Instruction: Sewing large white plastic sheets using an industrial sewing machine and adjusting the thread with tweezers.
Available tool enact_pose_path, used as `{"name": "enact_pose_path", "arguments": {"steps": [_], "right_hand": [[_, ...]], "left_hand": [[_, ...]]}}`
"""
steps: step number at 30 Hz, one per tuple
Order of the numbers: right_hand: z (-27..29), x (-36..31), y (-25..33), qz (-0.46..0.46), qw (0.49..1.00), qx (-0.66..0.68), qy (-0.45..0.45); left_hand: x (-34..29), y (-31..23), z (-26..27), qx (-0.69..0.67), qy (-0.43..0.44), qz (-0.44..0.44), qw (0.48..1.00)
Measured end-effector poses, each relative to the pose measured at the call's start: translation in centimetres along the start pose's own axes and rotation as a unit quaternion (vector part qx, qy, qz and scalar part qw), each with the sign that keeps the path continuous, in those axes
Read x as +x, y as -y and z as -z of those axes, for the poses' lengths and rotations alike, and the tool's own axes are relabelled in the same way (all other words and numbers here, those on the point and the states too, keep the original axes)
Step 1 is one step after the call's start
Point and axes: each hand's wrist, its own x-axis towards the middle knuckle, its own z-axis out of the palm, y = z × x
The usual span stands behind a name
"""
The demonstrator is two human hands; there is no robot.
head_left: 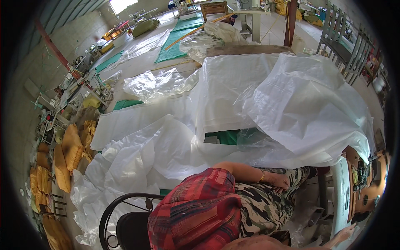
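My left hand (280, 181), with a gold-coloured band at the wrist, rests on my camouflage trousers (262, 208). Its fingers hang loosely bent over the leg and hold nothing that I can see. At the lower right edge my right hand (345, 234) reaches to the pale blue edge of a work table (341, 196), fingers stretched out. Small and dim there, it shows no clear object in its grasp. On that table stands a dark machine (366, 179), partly cut off by the picture's rim. Large white plastic sheeting (300, 100) lies heaped beside me, away from both hands.
More white sheeting (129, 154) spreads over the floor at the left. A black metal chair (121, 212) is behind me. Yellow sacks (71, 150) line the left side. Green sheets (179, 35), a wooden chair (214, 9) and a reddish post (290, 23) stand farther off.
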Motion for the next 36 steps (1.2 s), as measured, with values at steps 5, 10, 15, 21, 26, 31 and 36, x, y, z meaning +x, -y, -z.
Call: {"name": "enact_pose_path", "arguments": {"steps": [5, 10, 15, 21, 26, 31, 36], "right_hand": [[1.7, -7.1, 17.4, 0.032, 0.997, 0.067, 0.038], [8.7, -12.1, 18.3, -0.008, 0.997, 0.034, 0.064], [7.0, -9.0, 11.6, 0.16, 0.974, 0.161, 0.013], [11.4, -14.0, 15.9, 0.008, 0.987, 0.156, -0.036], [23.1, -21.4, 29.5, -0.129, 0.864, 0.483, -0.057], [27.7, -33.2, 34.7, -0.091, 0.816, 0.566, 0.08], [29.5, -37.0, 37.6, -0.026, 0.768, 0.592, 0.243]], "left_hand": [[-0.8, 0.6, -0.2, 0.008, -0.063, 0.051, 0.997], [1.0, 1.8, 0.4, -0.005, -0.016, 0.07, 0.997], [0.2, 2.0, -0.2, -0.024, -0.031, 0.041, 0.998], [-0.2, -2.8, -0.2, -0.051, -0.042, 0.084, 0.994], [-0.4, -8.9, -2.8, -0.054, -0.064, 0.015, 0.996], [2.0, -15.2, -7.5, 0.02, -0.032, -0.109, 0.993], [3.7, -15.5, -9.4, 0.002, -0.05, -0.172, 0.984]]}}
